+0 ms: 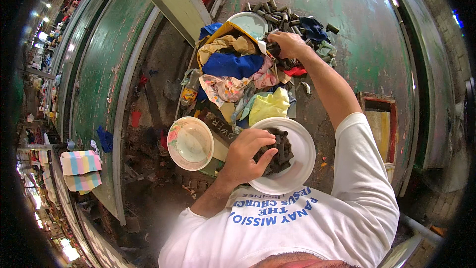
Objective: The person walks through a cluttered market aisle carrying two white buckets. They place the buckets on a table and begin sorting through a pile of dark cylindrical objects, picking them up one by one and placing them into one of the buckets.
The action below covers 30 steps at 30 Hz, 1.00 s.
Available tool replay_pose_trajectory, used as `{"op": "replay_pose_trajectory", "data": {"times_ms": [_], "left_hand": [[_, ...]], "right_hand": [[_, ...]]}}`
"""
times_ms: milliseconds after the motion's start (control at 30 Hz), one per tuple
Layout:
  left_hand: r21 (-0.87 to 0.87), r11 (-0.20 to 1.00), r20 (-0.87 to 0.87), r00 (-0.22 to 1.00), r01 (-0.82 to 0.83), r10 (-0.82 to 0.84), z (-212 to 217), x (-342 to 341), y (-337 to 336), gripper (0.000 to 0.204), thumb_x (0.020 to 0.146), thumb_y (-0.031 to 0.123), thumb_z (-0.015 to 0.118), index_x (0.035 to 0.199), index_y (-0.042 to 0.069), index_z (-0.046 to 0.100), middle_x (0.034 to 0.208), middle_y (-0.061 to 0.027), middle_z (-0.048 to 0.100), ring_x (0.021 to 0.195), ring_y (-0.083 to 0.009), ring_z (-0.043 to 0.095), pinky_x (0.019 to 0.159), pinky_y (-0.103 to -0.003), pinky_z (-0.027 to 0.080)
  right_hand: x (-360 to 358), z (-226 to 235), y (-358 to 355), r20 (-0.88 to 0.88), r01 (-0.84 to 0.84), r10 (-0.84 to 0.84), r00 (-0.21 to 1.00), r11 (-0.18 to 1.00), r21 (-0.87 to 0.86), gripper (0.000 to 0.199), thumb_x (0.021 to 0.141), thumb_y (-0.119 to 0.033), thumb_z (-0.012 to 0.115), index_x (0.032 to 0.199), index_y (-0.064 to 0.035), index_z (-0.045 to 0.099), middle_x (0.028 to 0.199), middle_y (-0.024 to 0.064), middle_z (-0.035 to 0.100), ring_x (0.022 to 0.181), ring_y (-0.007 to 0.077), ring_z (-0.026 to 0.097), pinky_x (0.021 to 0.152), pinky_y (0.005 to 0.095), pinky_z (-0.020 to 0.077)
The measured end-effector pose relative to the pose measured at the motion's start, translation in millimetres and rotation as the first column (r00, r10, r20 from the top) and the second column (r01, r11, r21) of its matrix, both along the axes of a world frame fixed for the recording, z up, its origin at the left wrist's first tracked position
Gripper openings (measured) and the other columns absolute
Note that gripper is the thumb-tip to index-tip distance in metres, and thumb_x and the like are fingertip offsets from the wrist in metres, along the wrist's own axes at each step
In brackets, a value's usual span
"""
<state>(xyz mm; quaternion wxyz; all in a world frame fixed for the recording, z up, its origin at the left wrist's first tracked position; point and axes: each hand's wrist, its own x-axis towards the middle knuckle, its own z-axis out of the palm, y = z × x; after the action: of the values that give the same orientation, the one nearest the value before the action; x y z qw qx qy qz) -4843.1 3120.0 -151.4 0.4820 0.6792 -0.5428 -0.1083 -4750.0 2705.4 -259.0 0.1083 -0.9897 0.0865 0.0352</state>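
Note:
My left hand (246,155) hangs over the left rim of a white plastic basin (306,151), thumb and fingers apart. Beneath its fingertips, a cluster of dark metal cylinders (283,152) sits inside the basin; the hand partly covers them. My right arm stretches forward to a heap of similar metal cylinders (271,9) on the worn green surface. There my right hand (287,45) is closed with bent fingers around dark cylinders at the heap's near edge; how many cannot be made out.
Crumpled cloths (233,65) and a yellow cloth (270,105) lie between my hands. A pale round lid (249,24) touches the heap. Left of the basin stands a floral bowl (190,144), with a bottle (189,93) beyond it. A metal post (173,2) rises at the far left.

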Motion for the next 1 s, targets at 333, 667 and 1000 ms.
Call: {"op": "replay_pose_trajectory", "data": {"times_ms": [333,667,1000], "left_hand": [[-0.038,0.998,-0.004,0.999,-0.039,0.039,-11.9,-6.6,8.8,0.031,0.094,0.016,0.086,0.121,0.005,0.074,0.125,-0.0147,0.077,0.120,-0.0377,0.071,0.107,-0.049,0.055],[-0.359,0.933,-0.193,0.976,0.028,-0.103,-47.0,-2.1,16.1,0.106,0.109,0.067,0.056,0.177,0.004,0.004,0.183,-0.0325,0.007,0.170,-0.0486,0.011,0.134,-0.061,0.017],[-0.211,0.977,0.237,0.970,0.006,0.045,-32.1,-3.8,17.1,0.087,0.110,0.064,0.058,0.172,0.013,0.025,0.180,-0.0302,0.024,0.168,-0.0559,0.012,0.133,-0.070,0.013]], "right_hand": [[-52.0,63.5,-31.6,-0.033,0.235,-0.590,0.807,0.270,0.934,0.066,0.090,-0.016,0.088,0.145,-0.0184,0.053,0.131,0.0094,0.066,0.117,0.0267,0.072,0.092,0.0543,0.0655],[-158.0,145.5,103.5,0.403,-0.411,0.082,0.912,0.209,0.887,0.061,0.081,-0.008,0.094,0.131,-0.0115,0.060,0.132,0.0079,0.074,0.122,0.0203,0.071,0.108,0.0383,0.0562],[-227.2,151.4,173.9,0.234,-0.205,-0.025,0.972,0.399,0.894,0.093,0.076,0.005,0.096,0.159,-0.0142,0.058,0.168,0.0095,0.051,0.143,0.0286,0.061,0.101,0.0412,0.0669]]}}
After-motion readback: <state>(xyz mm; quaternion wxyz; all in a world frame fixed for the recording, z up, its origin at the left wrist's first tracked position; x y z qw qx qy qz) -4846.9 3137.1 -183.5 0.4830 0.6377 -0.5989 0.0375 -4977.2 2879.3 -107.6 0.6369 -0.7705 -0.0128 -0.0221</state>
